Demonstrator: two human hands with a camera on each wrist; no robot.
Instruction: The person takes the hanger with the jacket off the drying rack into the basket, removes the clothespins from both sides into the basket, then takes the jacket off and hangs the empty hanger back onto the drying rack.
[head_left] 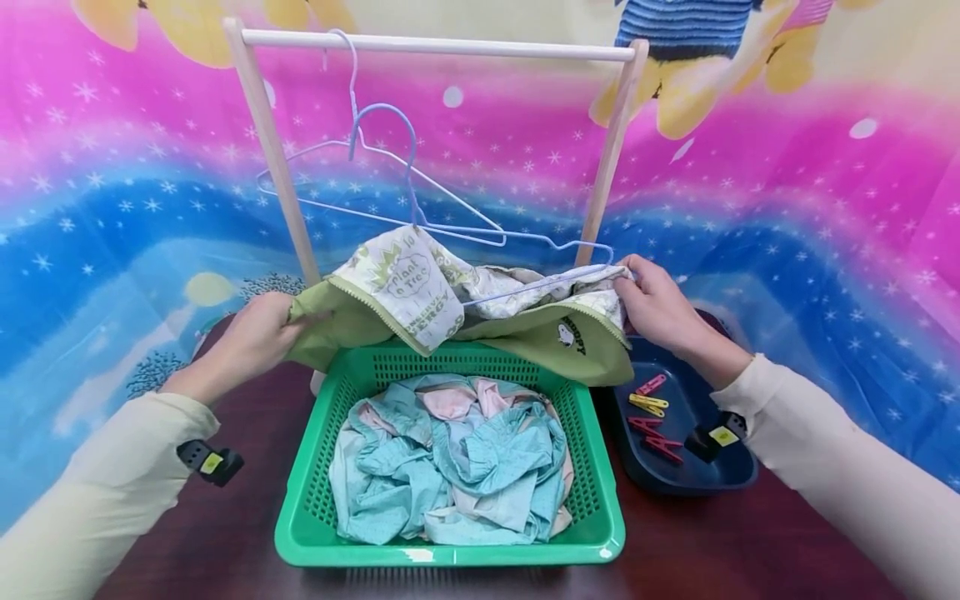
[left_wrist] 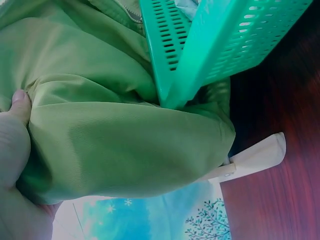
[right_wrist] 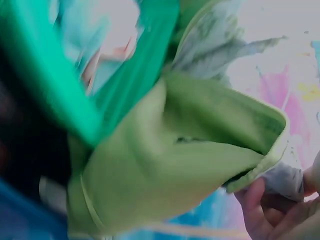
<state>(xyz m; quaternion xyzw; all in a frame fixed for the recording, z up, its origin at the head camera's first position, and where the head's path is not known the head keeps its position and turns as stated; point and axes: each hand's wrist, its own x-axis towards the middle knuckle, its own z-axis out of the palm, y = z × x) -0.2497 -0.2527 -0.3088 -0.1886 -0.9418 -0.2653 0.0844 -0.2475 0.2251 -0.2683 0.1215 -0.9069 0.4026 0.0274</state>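
A green zip jacket (head_left: 592, 346) with a white printed lining is stretched between both hands above the basket. My left hand (head_left: 251, 333) grips its left side; in the left wrist view the thumb (left_wrist: 21, 102) presses into the green cloth. At the other side, my right hand (head_left: 660, 308) pinches the jacket's edge, and the right wrist view shows the fingers (right_wrist: 255, 200) on the lining there. A blue-purple wire hanger (head_left: 517, 234) sits partly inside the jacket, its hook standing up and one end near my right hand. Folds hide the hanger's other end.
Below, a green plastic basket (head_left: 450, 556) holds teal and pink clothes (head_left: 480, 458). A dark blue tub (head_left: 720, 475) with several red and yellow clothespins (head_left: 648, 404) stands to its right. Behind rises a wooden rack (head_left: 450, 46) with another wire hanger (head_left: 322, 204) on its bar.
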